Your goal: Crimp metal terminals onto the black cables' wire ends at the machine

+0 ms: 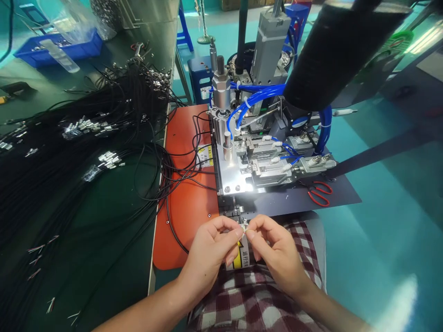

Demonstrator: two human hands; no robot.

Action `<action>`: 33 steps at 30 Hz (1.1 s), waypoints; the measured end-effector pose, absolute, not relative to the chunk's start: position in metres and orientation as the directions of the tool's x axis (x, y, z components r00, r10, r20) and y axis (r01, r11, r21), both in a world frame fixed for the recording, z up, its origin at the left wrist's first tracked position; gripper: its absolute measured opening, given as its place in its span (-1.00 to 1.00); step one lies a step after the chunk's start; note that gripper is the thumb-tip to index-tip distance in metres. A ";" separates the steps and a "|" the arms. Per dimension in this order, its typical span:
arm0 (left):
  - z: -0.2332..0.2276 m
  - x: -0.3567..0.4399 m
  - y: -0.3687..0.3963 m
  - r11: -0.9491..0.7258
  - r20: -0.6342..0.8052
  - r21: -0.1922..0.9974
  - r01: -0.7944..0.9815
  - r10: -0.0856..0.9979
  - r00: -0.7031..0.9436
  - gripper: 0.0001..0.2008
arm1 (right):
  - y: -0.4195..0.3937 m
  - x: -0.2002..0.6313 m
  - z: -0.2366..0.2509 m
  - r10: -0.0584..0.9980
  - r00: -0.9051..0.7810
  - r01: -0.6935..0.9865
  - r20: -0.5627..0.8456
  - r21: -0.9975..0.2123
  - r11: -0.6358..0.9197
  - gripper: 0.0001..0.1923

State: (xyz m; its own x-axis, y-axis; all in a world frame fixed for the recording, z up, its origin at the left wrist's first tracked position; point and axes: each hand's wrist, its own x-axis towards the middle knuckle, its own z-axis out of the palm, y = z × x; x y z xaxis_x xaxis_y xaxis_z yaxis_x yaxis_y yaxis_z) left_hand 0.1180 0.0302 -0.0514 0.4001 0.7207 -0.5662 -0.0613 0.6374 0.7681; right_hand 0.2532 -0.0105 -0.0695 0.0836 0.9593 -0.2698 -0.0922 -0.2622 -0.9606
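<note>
My left hand [211, 244] and my right hand [278, 251] meet fingertip to fingertip just in front of the machine. Both are closed in a pinch on the fine wires [244, 231] of a cable end; whitish, yellowish and reddish strands show between thumbs and forefingers. A black cable [178, 240] runs down toward my left hand, and its last stretch is hidden. Right behind the fingers lies the machine's small dark track [232, 211]. Below them a yellow and white label [242, 258] is partly covered.
The metal machine [238, 170] with blue air hoses [259, 94] stands ahead on an orange plate [188, 203]. Bundles of black cables [114, 106] with metal connectors lie on the left table, near a blue bin [86, 46]. Red-handled scissors [320, 193] lie at right. A black tube [342, 50] hangs above.
</note>
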 end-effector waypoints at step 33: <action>-0.048 0.114 0.034 0.584 -0.562 0.807 0.084 0.717 0.413 -0.80 | -0.007 0.261 -0.067 0.977 0.045 0.104 -0.210 -0.971 -0.214 -0.87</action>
